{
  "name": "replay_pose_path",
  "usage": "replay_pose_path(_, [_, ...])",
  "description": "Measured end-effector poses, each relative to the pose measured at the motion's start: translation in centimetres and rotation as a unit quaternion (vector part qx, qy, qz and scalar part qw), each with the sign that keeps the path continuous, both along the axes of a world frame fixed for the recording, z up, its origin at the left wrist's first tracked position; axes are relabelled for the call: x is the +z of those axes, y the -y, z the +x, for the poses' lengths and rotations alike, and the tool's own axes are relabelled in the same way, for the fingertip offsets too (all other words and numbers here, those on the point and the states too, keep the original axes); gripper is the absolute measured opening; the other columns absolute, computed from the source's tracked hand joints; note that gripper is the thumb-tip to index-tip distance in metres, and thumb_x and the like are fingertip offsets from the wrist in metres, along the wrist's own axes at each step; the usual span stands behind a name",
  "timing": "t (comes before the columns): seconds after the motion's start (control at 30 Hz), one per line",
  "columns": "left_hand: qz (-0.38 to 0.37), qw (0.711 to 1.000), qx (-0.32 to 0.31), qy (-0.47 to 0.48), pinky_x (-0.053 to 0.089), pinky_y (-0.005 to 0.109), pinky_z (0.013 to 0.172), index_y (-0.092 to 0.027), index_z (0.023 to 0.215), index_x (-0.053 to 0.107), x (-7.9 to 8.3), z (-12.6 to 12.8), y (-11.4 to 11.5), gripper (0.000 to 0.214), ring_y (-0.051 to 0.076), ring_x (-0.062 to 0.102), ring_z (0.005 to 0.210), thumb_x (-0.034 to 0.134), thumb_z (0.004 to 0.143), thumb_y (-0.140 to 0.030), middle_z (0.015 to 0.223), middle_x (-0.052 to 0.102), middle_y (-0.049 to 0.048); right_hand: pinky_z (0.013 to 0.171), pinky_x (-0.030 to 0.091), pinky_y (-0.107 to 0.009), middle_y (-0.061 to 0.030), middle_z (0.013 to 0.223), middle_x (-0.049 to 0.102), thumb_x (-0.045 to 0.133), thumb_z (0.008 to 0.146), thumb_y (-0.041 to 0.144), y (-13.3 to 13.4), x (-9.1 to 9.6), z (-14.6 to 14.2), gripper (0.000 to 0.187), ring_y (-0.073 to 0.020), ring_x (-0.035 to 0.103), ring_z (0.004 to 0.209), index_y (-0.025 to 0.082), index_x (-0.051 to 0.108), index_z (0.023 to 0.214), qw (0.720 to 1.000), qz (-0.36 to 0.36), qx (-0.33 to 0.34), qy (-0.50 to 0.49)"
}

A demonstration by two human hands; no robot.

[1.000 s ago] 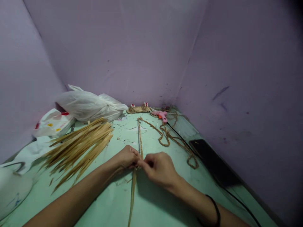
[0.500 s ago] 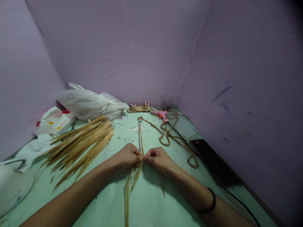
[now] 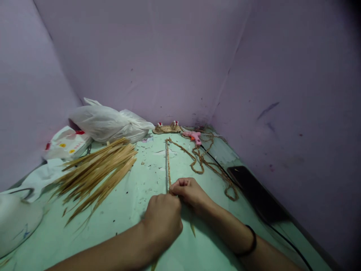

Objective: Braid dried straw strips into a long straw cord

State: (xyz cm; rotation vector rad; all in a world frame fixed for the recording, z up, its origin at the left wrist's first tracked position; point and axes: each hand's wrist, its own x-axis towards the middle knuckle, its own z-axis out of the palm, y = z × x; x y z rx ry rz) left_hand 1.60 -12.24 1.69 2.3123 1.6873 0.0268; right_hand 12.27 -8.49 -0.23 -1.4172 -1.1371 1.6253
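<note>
A thin tan braid (image 3: 168,165) of dried leaf strips runs straight toward me along the pale green table. My right hand (image 3: 187,190) pinches its near end between thumb and fingers. Just below, my left hand (image 3: 163,214) is closed with its knuckles up, over the loose dried leaf strips (image 3: 154,264) that come from the braid. Its fingertips are hidden, and only a bit of strip shows under the wrist. Another pale strip tip (image 3: 193,229) pokes out beneath my right wrist. At its far end the braid joins a longer coiled braided cord (image 3: 201,162).
Left lies a bundle of dried leaf strips (image 3: 98,173), with a white plastic bag (image 3: 109,122) and a box (image 3: 69,145) behind. At the back are a woven ornament (image 3: 167,129) and pink glue gun (image 3: 193,136). A dark phone (image 3: 254,194) and black cable (image 3: 290,244) lie right.
My left hand has turned knuckles-up and moved nearer to me and slightly right, covering the loose strips. The right hand stays pinched at the braid's end.
</note>
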Motion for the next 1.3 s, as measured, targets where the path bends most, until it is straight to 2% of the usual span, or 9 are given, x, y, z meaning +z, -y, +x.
replay_pose_path(0.17, [-0.037,0.996,-0.032,0.078,0.036,0.025,0.056,-0.014,0.064,0.064,1.6,-1.2,-1.7,0.028,0.016,0.053,0.056,0.046,0.071,-0.034,0.059,0.059,0.0081,0.039,0.019,-0.019,0.0045,0.04,0.045,0.057,0.052,0.014,-0.5,-0.6,0.4,0.004,-0.0031,0.032,0.037,0.011,0.055,0.052,0.999,-0.009,0.027,-0.034])
replay_pose_path(0.27, [-0.055,0.978,0.065,0.192,0.032,0.022,0.047,-0.013,0.058,0.06,2.7,-2.6,-3.9,0.032,0.011,0.046,0.044,0.042,0.073,-0.035,0.041,0.048,0.0016,0.04,0.022,-0.02,0.004,0.039,0.046,0.06,0.054,0.021,-0.5,-0.5,0.7,0.012,-0.0039,0.034,0.036,0.012,0.054,0.052,0.994,-0.023,0.057,-0.086])
replay_pose_path(0.33, [-0.169,0.934,0.131,0.285,0.029,0.021,0.04,-0.013,0.064,0.059,2.6,-3.1,-4.9,0.026,0.009,0.04,0.036,0.042,0.071,-0.032,0.035,0.042,-0.0022,0.041,0.023,-0.019,0.003,0.04,0.047,0.061,0.054,0.025,-0.5,-0.3,0.8,0.016,-0.0042,0.037,0.037,0.011,0.053,0.051,0.992,-0.024,0.067,-0.105])
replay_pose_path(0.43, [-0.369,0.83,0.151,0.39,0.029,0.019,0.035,-0.01,0.065,0.058,1.6,-3.1,-5.6,0.018,0.007,0.04,0.033,0.049,0.065,-0.026,0.041,0.048,-0.0013,0.044,0.027,-0.019,0.0005,0.047,0.054,0.063,0.052,0.023,-0.6,-0.2,0.8,0.016,-0.0058,0.044,0.043,0.011,0.053,0.054,0.991,-0.012,0.07,-0.111])
replay_pose_path(0.5, [-0.408,0.794,0.157,0.423,0.031,0.018,0.035,-0.009,0.06,0.057,0.7,-3.0,-5.7,0.013,0.006,0.042,0.033,0.054,0.06,-0.021,0.044,0.05,-0.0002,0.044,0.028,-0.018,0.0002,0.051,0.055,0.063,0.052,0.023,-0.7,-0.4,0.8,0.016,-0.0059,0.044,0.045,0.011,0.054,0.057,0.993,0.002,0.078,-0.087])
replay_pose_path(0.67, [-0.34,0.845,0.186,0.368,0.028,0.019,0.03,-0.013,0.042,0.046,-0.1,-2.5,-5.7,0.014,0.007,0.035,0.026,0.051,0.055,-0.014,0.031,0.041,-0.0023,0.044,0.029,-0.018,0.0004,0.053,0.055,0.058,0.058,0.018,-1.1,-1.6,1.1,0.009,-0.0055,0.041,0.045,0.011,0.055,0.062,0.987,0.102,0.105,0.071])
replay_pose_path(0.83, [-0.298,0.879,0.174,0.331,0.018,0.019,0.028,-0.015,0.041,0.044,-0.2,-2.3,-5.6,0.013,0.006,0.027,0.024,0.048,0.053,-0.014,0.028,0.033,-0.0047,0.046,0.028,-0.02,-0.0019,0.056,0.058,0.051,0.065,0.021,-0.2,-0.5,1.4,0.016,-0.0085,0.043,0.05,0.013,0.064,0.068,0.922,0.238,0.123,0.28])
replay_pose_path(1.03, [-0.285,0.879,0.175,0.339,0.017,0.02,0.028,-0.016,0.039,0.043,-0.9,-2.3,-5.6,0.012,0.006,0.026,0.025,0.047,0.05,-0.015,0.027,0.032,-0.0048,0.047,0.023,-0.024,-0.0061,0.056,0.062,0.052,0.066,0.025,1.4,1.9,1.1,0.018,-0.0116,0.045,0.048,0.017,0.068,0.066,0.855,0.247,0.09,0.446])
replay_pose_path(1.3, [-0.323,0.843,0.21,0.376,0.016,0.018,0.028,-0.014,0.038,0.044,-0.4,-2.2,-5.2,0.014,0.005,0.026,0.024,0.047,0.051,-0.019,0.026,0.034,-0.0033,0.044,0.019,-0.024,-0.0056,0.054,0.062,0.048,0.066,0.019,2.5,0.8,-0.2,0.019,-0.0095,0.041,0.042,0.017,0.067,0.061,0.858,0.282,0.14,0.405])
